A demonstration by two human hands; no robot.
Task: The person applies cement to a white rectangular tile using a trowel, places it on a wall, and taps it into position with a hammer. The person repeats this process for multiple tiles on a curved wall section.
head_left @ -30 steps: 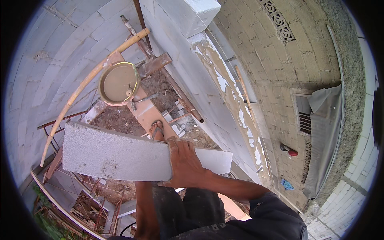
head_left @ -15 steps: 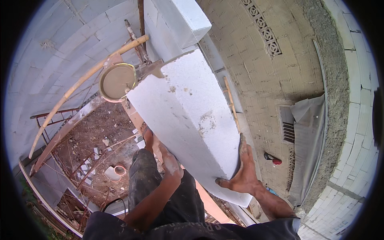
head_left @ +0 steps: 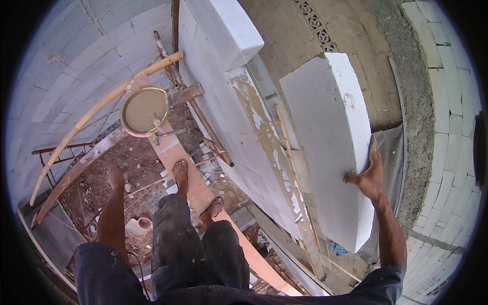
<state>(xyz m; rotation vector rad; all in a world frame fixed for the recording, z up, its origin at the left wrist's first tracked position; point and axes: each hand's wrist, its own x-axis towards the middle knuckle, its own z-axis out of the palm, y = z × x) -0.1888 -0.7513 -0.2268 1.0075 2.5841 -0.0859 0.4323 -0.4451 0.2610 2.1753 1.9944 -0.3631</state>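
Observation:
A long white lightweight concrete block (head_left: 325,137) stands slanted at the right, beyond the wall top. Around its right edge my right hand (head_left: 372,178) is closed, thumb on the near face and fingers along the narrow side. What bears the block underneath is hidden. Apart from it, my left hand (head_left: 116,179) hangs low on the left with its fingers extended and nothing in it. Patchy grey-brown mortar (head_left: 267,124) coats the top of the white block wall (head_left: 239,137). Another white block (head_left: 231,33) sits on that wall at the far end.
A round bucket of wet mortar (head_left: 146,109) stands on the plank (head_left: 190,193) under my sandalled feet. A bamboo pole (head_left: 104,96) curves along the left. Rusty metal tubing (head_left: 211,137) runs beside the wall. Rubble and a round clay-coloured pipe (head_left: 144,223) lie below.
The white block has moved right with my right hand, uncovering the mortared wall top. My left hand has let go of it and swung away to the left.

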